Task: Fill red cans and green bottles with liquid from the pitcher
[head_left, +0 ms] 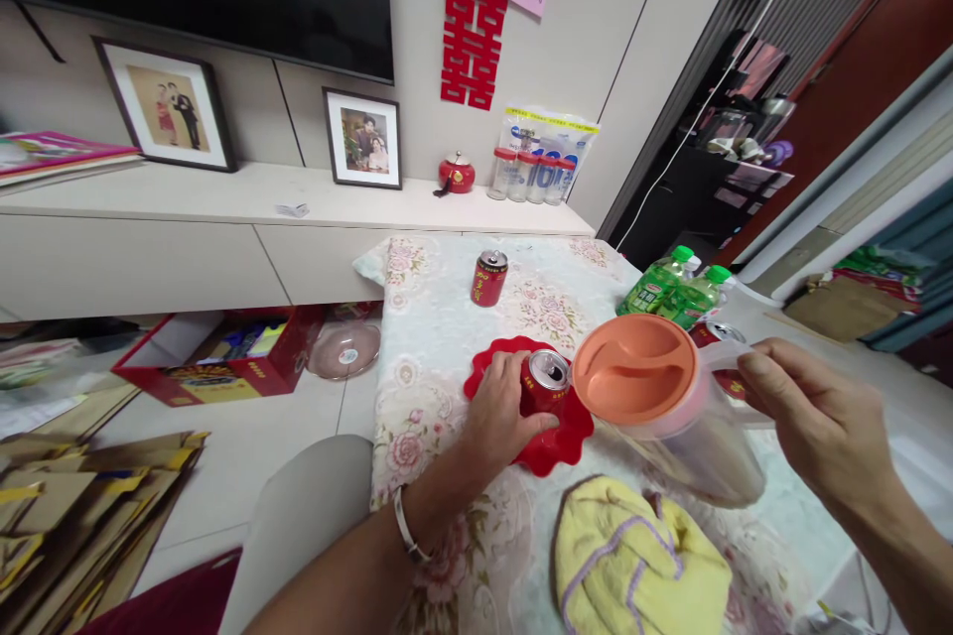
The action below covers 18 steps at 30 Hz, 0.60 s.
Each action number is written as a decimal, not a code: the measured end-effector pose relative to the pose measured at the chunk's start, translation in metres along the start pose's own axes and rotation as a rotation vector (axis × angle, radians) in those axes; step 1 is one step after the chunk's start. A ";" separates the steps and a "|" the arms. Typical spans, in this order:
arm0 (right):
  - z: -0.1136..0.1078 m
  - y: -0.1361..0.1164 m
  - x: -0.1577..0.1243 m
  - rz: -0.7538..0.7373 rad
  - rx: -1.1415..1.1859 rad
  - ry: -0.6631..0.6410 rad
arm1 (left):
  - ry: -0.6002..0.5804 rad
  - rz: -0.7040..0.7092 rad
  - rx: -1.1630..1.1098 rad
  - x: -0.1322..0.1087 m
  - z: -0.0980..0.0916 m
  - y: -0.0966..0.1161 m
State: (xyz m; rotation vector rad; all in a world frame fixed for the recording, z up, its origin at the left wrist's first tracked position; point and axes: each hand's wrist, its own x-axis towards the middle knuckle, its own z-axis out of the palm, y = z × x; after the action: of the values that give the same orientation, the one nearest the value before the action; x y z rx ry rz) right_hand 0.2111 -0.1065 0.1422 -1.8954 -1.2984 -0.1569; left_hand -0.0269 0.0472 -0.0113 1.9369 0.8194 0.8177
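My left hand (502, 409) is wrapped round an opened red can (542, 387), which is over a red scalloped dish (570, 444). In my right hand (815, 407) is the handle of a translucent pitcher (707, 451) with an orange lid (632, 369). The pitcher is tilted, its lid end toward the can and close to the can's rim. Whether any liquid flows between them cannot be made out. Another red can (489, 279) stands upright farther back on the flowered tablecloth (417, 367). A yellow cloth (640, 561) lies in front of the pitcher.
Green-capped bottles (666, 286) and a further can (719, 334) stand at the table's right side. Behind the table runs a white cabinet (298, 238) with framed photos and glass jars (525, 177). A grey chair (313, 526) and flattened cardboard (96, 536) are at the left.
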 end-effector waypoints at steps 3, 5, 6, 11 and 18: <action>0.000 -0.001 0.001 -0.007 -0.028 -0.002 | 0.002 -0.006 0.000 0.000 0.000 0.001; -0.001 -0.001 0.001 -0.017 -0.045 -0.005 | 0.002 -0.008 -0.003 0.000 0.000 0.001; -0.001 -0.002 0.002 -0.027 -0.055 -0.007 | 0.001 -0.007 -0.003 0.000 0.000 0.002; 0.000 -0.008 0.003 -0.070 -0.080 -0.014 | -0.014 -0.010 0.016 0.000 -0.001 0.004; 0.000 -0.014 0.006 -0.058 -0.101 -0.022 | -0.009 0.006 0.027 0.000 0.000 0.003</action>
State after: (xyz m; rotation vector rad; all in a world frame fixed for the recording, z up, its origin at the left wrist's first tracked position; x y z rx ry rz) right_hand 0.2029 -0.1001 0.1528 -1.9497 -1.3847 -0.2360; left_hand -0.0261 0.0463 -0.0085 1.9666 0.8233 0.8046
